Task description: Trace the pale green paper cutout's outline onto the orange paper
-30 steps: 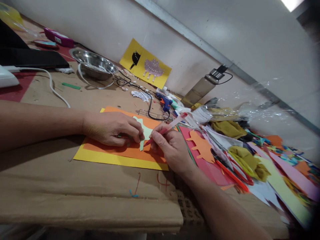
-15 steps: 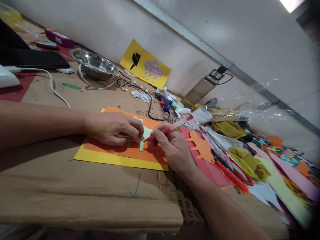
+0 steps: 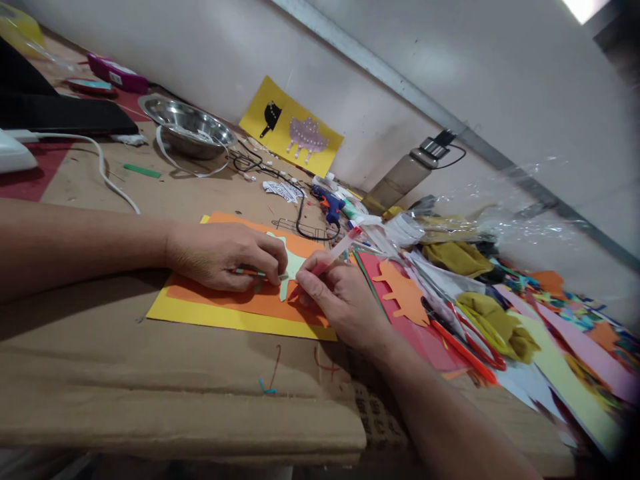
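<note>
My right hand is closed round a red pen with a clear barrel. Its tip is low over the orange paper, beside a leg of a pale green paper cutout. With bent fingers, my left hand presses the cutout down from the left and hides part of it. Under the orange paper lies a larger yellow sheet, its front edge showing. To the right of my right hand, an orange paper cutout of similar shape rests on red paper.
Behind the papers are a blue glue gun, a metal bowl and a grey bottle. A decorated yellow card leans on the wall. Red-handled scissors and heaped paper scraps lie right, on the cardboard-covered table.
My right hand has shifted slightly, and the pen's upper end has moved left. The pen tip sits a little lower, beside the cutout's leg. My left hand has stayed put.
</note>
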{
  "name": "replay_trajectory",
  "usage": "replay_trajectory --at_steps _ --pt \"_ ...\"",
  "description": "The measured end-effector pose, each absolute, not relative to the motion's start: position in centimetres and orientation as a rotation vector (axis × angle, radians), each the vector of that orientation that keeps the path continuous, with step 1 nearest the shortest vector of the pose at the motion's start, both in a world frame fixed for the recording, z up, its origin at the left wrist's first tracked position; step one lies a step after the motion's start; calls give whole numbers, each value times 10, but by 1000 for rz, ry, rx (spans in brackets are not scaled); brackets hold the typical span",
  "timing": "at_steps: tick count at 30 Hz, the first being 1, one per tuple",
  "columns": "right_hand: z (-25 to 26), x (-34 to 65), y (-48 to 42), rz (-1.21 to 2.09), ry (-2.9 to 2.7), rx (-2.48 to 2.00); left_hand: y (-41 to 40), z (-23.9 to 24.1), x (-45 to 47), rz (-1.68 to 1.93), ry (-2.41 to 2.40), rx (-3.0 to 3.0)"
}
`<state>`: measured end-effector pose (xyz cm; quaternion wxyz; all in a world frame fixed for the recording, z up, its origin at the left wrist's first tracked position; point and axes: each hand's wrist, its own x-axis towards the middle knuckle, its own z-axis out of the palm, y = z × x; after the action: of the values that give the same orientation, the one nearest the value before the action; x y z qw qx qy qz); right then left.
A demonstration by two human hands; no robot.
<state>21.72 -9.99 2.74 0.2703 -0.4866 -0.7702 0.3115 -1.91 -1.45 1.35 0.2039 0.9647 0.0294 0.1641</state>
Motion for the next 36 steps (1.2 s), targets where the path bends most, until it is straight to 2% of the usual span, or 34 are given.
replay_trajectory --at_steps 23,36 --pt "25 217 -97 804 -2092 -1328 -14 12 -20 422 118 2685" --pt "21 218 -98 886 -1852 -1242 -12 11 -20 443 96 2673"
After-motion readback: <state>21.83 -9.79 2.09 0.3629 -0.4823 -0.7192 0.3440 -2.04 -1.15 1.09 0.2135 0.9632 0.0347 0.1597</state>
